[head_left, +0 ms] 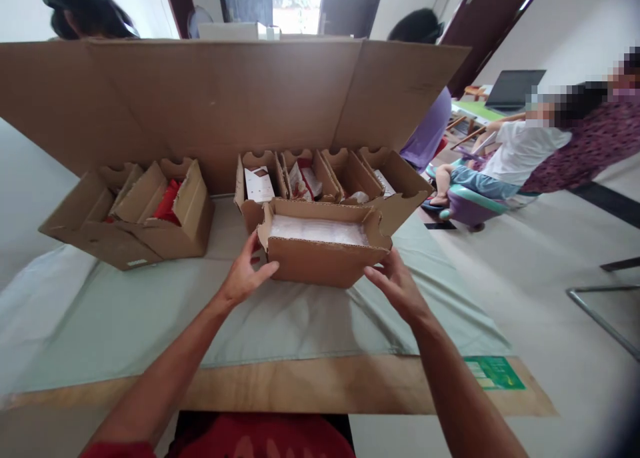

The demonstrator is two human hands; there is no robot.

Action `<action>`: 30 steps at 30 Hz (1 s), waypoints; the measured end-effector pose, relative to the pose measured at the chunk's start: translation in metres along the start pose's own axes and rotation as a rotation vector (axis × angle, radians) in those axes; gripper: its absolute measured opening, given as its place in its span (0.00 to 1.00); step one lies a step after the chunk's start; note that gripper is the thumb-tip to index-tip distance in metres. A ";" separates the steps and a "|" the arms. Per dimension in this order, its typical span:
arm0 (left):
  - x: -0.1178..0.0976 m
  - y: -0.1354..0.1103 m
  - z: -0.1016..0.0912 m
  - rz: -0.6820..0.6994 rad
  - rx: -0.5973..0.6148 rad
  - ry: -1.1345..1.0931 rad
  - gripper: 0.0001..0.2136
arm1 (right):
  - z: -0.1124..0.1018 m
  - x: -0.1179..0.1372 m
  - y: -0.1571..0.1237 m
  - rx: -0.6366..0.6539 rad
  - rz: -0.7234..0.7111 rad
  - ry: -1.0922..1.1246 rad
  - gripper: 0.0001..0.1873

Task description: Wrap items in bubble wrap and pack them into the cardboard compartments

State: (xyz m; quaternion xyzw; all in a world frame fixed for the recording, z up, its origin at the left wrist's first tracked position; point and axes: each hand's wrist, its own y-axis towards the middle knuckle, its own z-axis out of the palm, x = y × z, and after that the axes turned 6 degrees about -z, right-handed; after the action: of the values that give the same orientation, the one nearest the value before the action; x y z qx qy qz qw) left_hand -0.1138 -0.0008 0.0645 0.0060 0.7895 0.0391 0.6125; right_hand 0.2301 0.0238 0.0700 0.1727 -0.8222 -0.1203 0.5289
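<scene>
An open cardboard box (320,261) stands in front of me on the table, filled with white plastic-wrapped packs (320,231). My left hand (246,275) grips its left end, thumb along the front face and fingers round the corner. My right hand (395,281) holds the right end, fingers against the side wall. Just behind this box sits a row of several narrow open cardboard boxes (330,178) holding white and red packets.
A pale green cloth (150,311) covers the wooden table (300,385). Another cluster of open boxes (135,211) with red packets is at left. A tall cardboard sheet (210,98) stands behind. People sit at right and behind the sheet. A green card (493,373) lies at the table's right corner.
</scene>
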 end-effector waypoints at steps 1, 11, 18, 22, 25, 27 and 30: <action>0.000 0.005 0.009 0.026 0.026 -0.032 0.43 | 0.010 0.001 0.003 0.000 0.013 0.055 0.39; -0.006 -0.060 0.027 0.000 -0.086 -0.114 0.37 | 0.045 0.051 -0.050 -0.165 0.114 0.035 0.34; -0.004 -0.130 -0.037 -0.083 -0.300 -0.052 0.34 | 0.100 0.095 -0.062 -0.029 0.054 0.069 0.38; -0.025 -0.113 -0.040 0.022 -0.350 -0.061 0.36 | 0.098 0.102 -0.034 -0.068 -0.016 0.115 0.38; -0.034 -0.109 -0.019 0.071 -0.270 -0.081 0.37 | 0.074 0.094 -0.045 -0.182 0.022 0.067 0.31; -0.032 -0.118 -0.007 0.062 -0.182 -0.086 0.37 | 0.060 0.086 -0.066 -0.269 0.082 0.025 0.28; -0.017 -0.143 -0.001 -0.011 -0.110 -0.091 0.36 | 0.057 0.075 -0.090 -0.286 0.166 0.008 0.27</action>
State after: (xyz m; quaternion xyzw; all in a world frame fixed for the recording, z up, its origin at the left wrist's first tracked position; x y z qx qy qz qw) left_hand -0.1050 -0.1448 0.0712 -0.0299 0.7574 0.0788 0.6475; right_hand 0.1635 -0.0885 0.0744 0.0277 -0.8061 -0.1913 0.5593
